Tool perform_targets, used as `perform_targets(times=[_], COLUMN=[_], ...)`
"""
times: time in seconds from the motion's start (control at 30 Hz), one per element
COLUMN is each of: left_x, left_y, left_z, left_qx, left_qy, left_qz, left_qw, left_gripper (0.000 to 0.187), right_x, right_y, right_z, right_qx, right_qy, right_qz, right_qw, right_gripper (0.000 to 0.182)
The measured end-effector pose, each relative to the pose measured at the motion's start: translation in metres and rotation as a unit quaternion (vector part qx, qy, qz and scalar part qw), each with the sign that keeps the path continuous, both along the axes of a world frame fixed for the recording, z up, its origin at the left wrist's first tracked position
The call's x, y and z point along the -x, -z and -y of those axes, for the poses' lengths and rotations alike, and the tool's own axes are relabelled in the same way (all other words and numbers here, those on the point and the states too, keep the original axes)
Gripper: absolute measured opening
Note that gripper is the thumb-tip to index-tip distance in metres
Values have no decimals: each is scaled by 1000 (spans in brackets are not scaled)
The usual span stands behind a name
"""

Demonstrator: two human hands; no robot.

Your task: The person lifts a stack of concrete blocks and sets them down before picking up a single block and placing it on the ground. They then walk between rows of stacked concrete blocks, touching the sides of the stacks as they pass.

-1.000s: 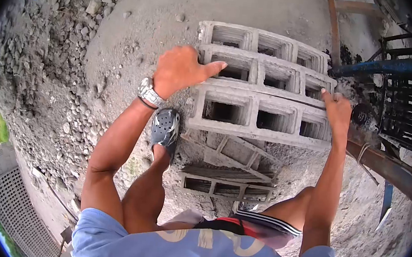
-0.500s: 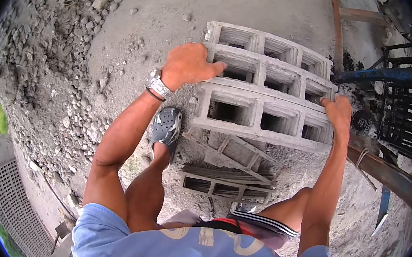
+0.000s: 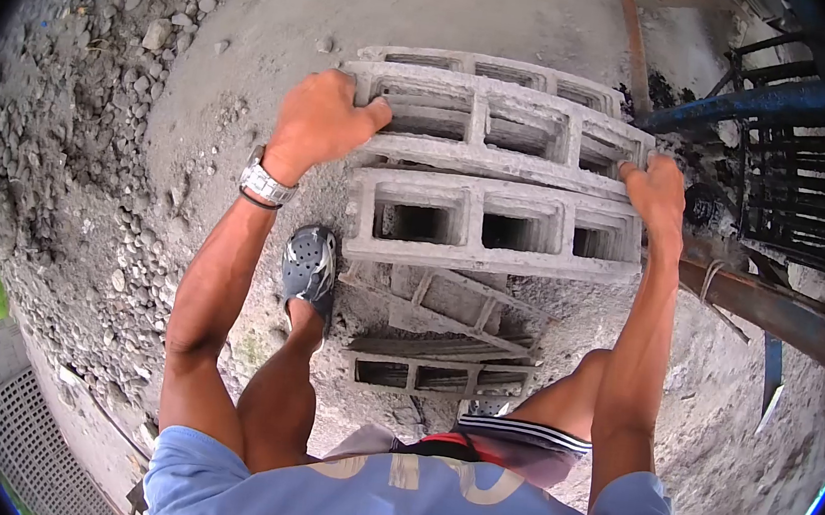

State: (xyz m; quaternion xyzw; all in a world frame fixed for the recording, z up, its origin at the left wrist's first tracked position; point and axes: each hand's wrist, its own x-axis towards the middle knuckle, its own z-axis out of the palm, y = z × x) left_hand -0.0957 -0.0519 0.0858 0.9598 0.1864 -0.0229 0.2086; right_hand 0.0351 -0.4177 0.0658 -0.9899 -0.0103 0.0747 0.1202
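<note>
Three grey concrete hollow blocks with three-cell openings stand in a row before me. The middle hollow block [image 3: 478, 114] is in both my hands, raised and partly covering the far hollow block [image 3: 546, 81]. My left hand [image 3: 327, 118] grips its left end, thumb over the rim of the cell. At its right end, my right hand [image 3: 657, 193] is closed with fingertips inside the last cell. The near hollow block [image 3: 493, 261] stands apart, with a narrow gap between it and the held one.
Flat grey three-opening pieces [image 3: 442, 363] lie on the ground near my legs. A blue metal frame [image 3: 750, 107] with black bars and a rusty beam [image 3: 759, 304] stands at right. Loose stones [image 3: 154, 34] cover the left ground. Stacked blocks [image 3: 25, 408] form a wall at lower left.
The middle block has come up off its place and shifted away from the near block, opening a gap. Both hands have moved with it, keeping their grip. The view has shifted slightly.
</note>
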Motion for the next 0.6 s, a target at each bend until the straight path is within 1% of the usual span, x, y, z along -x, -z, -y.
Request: perform_targets(times=[0.07,0.17,0.3,0.33,0.37,0.43,0.47,0.5,0.6], left_x=[-2,-5,8,8,2,-15,-25,-36,-71], left_y=[-6,-18,1,3,3,-19,-23,-21,-11], left_z=[2,-4,-17,-15,-18,-18,-17,-19,-30], left_qx=[-7,-21,2,-3,-5,-1,-39,-45,-65], left_qy=[-7,12,22,26,35,43,52,60,78], left_qz=[10,-31,-25,4,-15,-55,-7,7,35], left_qw=[1000,999,999,1000,999,998,998,997,994], left_gripper=[48,48,48,48,48,48,48,48,49], right_x=[2,5,5,5,4,-5,-14,-23,-48], right_y=[-1,-13,-12,-13,-16,-16,-14,-15,-15], right_z=[0,-5,-7,-8,-9,-10,-9,-10,-15], right_qx=[-1,-20,-2,-8,-10,-21,-29,-40,-11], right_qy=[2,1,-16,-6,4,15,17,18,22], right_qz=[15,12,-12,-5,-1,17,32,50,58], right_qw=[1000,1000,1000,1000,1000,1000,999,998,998], right_gripper=[39,39,39,39,39,40,40,40,41])
